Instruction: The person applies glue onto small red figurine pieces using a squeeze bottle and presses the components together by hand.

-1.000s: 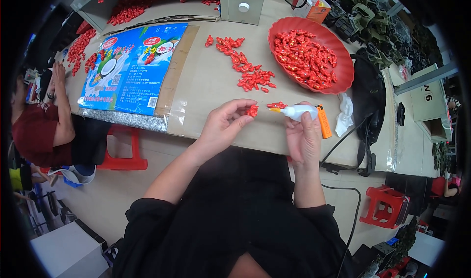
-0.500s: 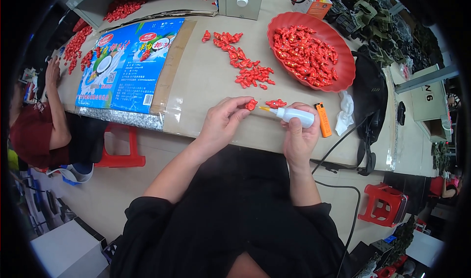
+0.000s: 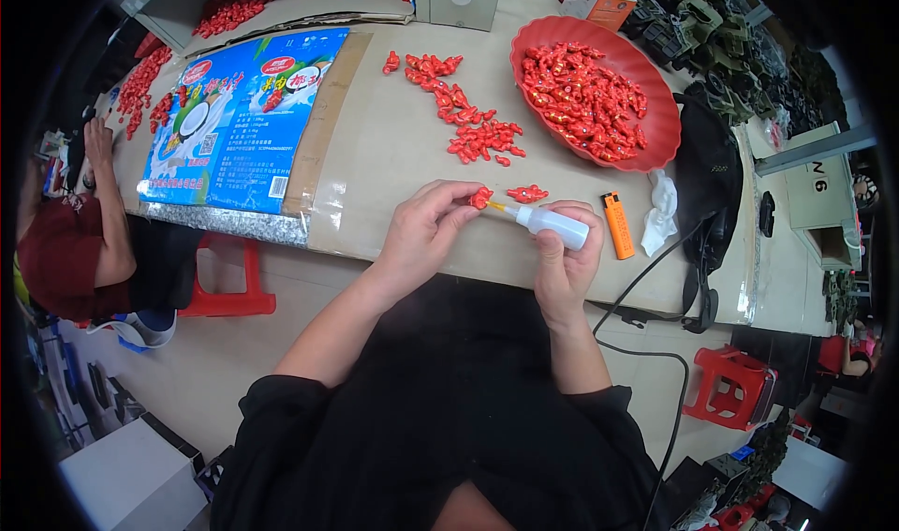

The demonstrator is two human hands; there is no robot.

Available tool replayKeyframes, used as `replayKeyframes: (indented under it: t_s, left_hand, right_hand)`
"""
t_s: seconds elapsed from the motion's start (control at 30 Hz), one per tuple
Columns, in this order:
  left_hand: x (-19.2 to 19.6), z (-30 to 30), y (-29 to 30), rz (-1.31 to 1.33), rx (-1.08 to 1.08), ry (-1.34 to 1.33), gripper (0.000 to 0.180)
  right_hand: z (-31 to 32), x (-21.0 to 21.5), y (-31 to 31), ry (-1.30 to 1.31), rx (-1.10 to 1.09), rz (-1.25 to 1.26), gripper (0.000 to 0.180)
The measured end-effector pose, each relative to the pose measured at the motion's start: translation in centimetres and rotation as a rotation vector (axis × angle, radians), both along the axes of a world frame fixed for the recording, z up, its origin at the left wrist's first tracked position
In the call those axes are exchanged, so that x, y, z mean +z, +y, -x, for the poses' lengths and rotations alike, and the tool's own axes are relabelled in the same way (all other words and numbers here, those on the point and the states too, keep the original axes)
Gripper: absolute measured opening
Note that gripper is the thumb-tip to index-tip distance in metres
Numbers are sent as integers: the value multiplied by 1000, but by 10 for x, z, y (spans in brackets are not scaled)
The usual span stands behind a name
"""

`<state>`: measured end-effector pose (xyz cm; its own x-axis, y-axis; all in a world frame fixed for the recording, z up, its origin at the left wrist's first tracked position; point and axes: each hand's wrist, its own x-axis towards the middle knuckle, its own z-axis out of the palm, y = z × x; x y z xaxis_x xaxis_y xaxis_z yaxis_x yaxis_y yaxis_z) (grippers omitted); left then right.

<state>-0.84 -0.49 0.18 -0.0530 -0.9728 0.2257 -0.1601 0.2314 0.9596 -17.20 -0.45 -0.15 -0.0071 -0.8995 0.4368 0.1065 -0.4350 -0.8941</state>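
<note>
Between its thumb and index finger, my left hand (image 3: pixel 423 231) pinches a small glossy red figure (image 3: pixel 480 198). My right hand (image 3: pixel 567 271) is wrapped round a white squeeze bottle (image 3: pixel 552 227), tilted with its thin yellow-tipped nozzle (image 3: pixel 500 207) pointing left. The tip meets the red figure or lies right beside it; I cannot tell whether they touch. Just beyond the nozzle, another red figure (image 3: pixel 527 194) lies on the table. A loose cluster of red pieces (image 3: pixel 483 142) spreads farther off, below a scalloped red bowl (image 3: pixel 669 124) heaped with more of them.
Right of my right hand lie an orange lighter-like stick (image 3: pixel 618 226) and a crumpled white tissue (image 3: pixel 660 214). A black bag (image 3: pixel 714 184) and cable are beyond. Blue printed cardboard (image 3: pixel 239 128) covers the table's left. Another person's arm (image 3: pixel 105 203) is at the far left.
My right hand has moved slightly left and turned the bottle, bringing its nozzle closer to the red figure. My left hand keeps its pinch almost in place. The view has shifted a little.
</note>
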Motion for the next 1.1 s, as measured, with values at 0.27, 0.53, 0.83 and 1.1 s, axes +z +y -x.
replayKeyframes:
  t_s: [0.27, 0.53, 0.83, 1.1]
  left_hand:
    - [-1, 0, 0, 24, 5, -4, 19]
    - [0, -1, 0, 14, 7, -8, 19]
    - [0, 0, 0, 4, -1, -5, 19]
    - [3, -3, 1, -28, -24, -19, 19]
  right_hand:
    - [1, -2, -1, 24, -8, 13, 26]
    - [1, -2, -1, 46, 8, 5, 26]
    - [2, -2, 0, 25, 7, -19, 26]
    - [2, -2, -1, 20, 14, -32, 26]
